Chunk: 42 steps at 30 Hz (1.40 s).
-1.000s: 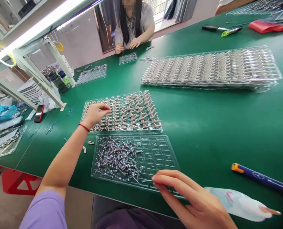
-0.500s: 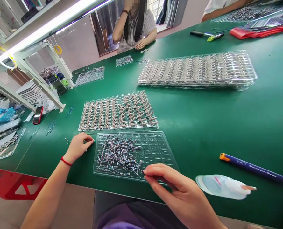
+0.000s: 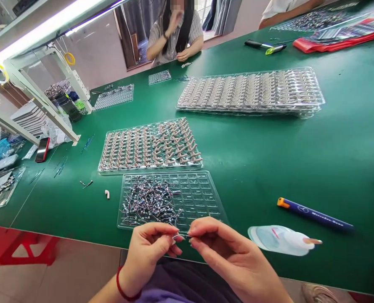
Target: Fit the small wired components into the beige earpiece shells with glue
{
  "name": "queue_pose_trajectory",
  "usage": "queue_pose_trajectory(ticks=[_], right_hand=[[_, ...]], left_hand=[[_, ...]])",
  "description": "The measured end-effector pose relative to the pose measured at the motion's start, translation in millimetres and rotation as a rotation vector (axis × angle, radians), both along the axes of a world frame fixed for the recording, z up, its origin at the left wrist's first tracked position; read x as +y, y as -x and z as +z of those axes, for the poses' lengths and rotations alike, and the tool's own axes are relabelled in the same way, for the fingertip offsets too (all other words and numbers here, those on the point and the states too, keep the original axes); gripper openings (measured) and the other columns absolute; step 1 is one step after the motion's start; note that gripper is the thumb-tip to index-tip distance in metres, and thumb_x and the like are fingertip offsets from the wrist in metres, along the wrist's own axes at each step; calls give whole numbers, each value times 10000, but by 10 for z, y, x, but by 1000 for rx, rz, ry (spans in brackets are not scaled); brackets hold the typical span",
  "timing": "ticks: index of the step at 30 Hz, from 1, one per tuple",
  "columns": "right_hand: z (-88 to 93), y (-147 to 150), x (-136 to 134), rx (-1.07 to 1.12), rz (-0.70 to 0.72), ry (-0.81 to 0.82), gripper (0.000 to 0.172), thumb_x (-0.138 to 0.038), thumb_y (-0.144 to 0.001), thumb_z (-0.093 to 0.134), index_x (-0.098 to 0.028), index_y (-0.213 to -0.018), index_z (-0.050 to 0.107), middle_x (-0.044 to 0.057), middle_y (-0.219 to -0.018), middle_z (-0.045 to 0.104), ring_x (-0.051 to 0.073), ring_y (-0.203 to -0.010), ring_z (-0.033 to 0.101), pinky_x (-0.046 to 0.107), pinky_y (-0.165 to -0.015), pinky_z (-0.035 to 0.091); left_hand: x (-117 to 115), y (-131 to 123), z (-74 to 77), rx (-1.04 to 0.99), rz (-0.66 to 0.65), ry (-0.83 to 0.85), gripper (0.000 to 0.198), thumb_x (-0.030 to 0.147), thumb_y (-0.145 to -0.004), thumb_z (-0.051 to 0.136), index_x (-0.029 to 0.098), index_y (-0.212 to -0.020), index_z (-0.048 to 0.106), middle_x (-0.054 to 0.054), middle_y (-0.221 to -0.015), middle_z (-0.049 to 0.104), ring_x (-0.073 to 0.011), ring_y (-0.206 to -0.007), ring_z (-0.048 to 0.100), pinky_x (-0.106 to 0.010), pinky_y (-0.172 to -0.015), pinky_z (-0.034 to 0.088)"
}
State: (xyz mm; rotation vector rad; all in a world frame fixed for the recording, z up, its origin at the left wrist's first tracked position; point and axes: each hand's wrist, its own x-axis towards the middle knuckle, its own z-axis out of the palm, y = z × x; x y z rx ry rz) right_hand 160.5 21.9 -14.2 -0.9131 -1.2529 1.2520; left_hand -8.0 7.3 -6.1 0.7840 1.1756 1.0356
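Observation:
My left hand (image 3: pixel 150 248) and my right hand (image 3: pixel 232 252) meet fingertip to fingertip over the near edge of a clear plastic tray (image 3: pixel 202 189). Both are closed in a pinch on one thin wired electronic part (image 3: pixel 183 235), mostly covered by the fingers. Heaped in the tray's left half are many similar small wired parts (image 3: pixel 149 202). To the left, a small pinkish curved earbud shell (image 3: pixel 107 194) lies on the green table, with a loose wired part (image 3: pixel 86 184) behind it.
Beyond is a tray of beige earbud shells (image 3: pixel 126 147), with a stack of filled trays (image 3: pixel 250 94) behind. A bottle (image 3: pixel 281 240) and blue box cutter (image 3: pixel 316 214) lie right. A phone (image 3: pixel 42 150) is by the shelf leg. A person (image 3: pixel 174 38) sits opposite.
My left hand has moved right from beside the tray to my right hand and now pinches the wired part too. The pinkish shell it covered is visible. The view has shifted slightly.

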Motion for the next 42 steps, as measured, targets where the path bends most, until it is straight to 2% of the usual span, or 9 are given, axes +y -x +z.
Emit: queue_pose_trajectory(ticks=[4,9,16,21,24,27,33,36,42], right_hand=[[-8,-19,-41,-5,26,15,47,-204,-788,697,-221,-810,660,10,-779,655,121,-715,669,151,-678,570],[-59,-21,-78,-17,134,136,70,-255,-819,666,-206,-861,640,23,-791,649,133,-738,661,186,-695,568],[-13,-129,-35,-90,356,195,82,-209,-835,601,-221,-915,614,1,-803,630,121,-736,625,208,-703,543],[12,-110,-31,-95,417,266,168,-341,-869,598,-210,-971,623,33,-884,645,146,-807,628,241,-736,535],[26,-66,-46,-78,465,339,231,-411,-867,601,-186,-898,637,21,-785,638,129,-708,598,229,-663,516],[43,-65,-54,-124,429,308,234,-402,-854,607,-176,-805,645,9,-703,629,118,-638,571,212,-596,489],[89,-167,-26,-381,323,62,148,-273,-840,584,-192,-741,658,12,-676,678,124,-610,619,198,-574,507],[87,-184,-19,-373,226,-30,127,-244,-848,583,-203,-754,657,14,-687,689,130,-620,645,197,-582,533],[43,-193,-71,-265,93,-183,75,-170,-853,610,-226,-852,661,35,-773,694,151,-719,675,204,-633,563]], left_hand=[[8,-9,42,9,-50,-67,119,289,-659,832,201,-726,789,-23,-670,671,-74,-538,577,-175,-518,452],[22,30,24,28,-59,-161,119,227,-607,868,244,-700,794,-7,-667,632,-74,-594,543,-181,-554,410],[52,92,106,72,-248,-162,57,229,-670,833,216,-706,790,-19,-667,629,-88,-603,537,-209,-590,419],[28,96,101,80,-192,-165,57,246,-683,825,214,-700,781,-15,-664,623,-92,-611,528,-211,-592,407],[-1,95,67,84,-158,-177,64,245,-675,830,215,-697,778,-13,-672,619,-94,-622,532,-212,-600,406],[-11,104,67,101,-179,-182,59,238,-683,823,207,-699,776,-14,-676,615,-94,-624,532,-213,-600,405],[28,183,101,107,-119,-183,129,270,-682,820,171,-656,742,-12,-659,613,-86,-563,523,-210,-543,419],[10,211,83,56,-72,-92,142,291,-698,811,164,-707,748,-22,-684,651,-94,-561,574,-209,-538,459],[-91,122,57,-80,-7,119,270,281,-679,835,188,-920,755,-71,-853,748,-151,-737,695,-224,-671,526]])
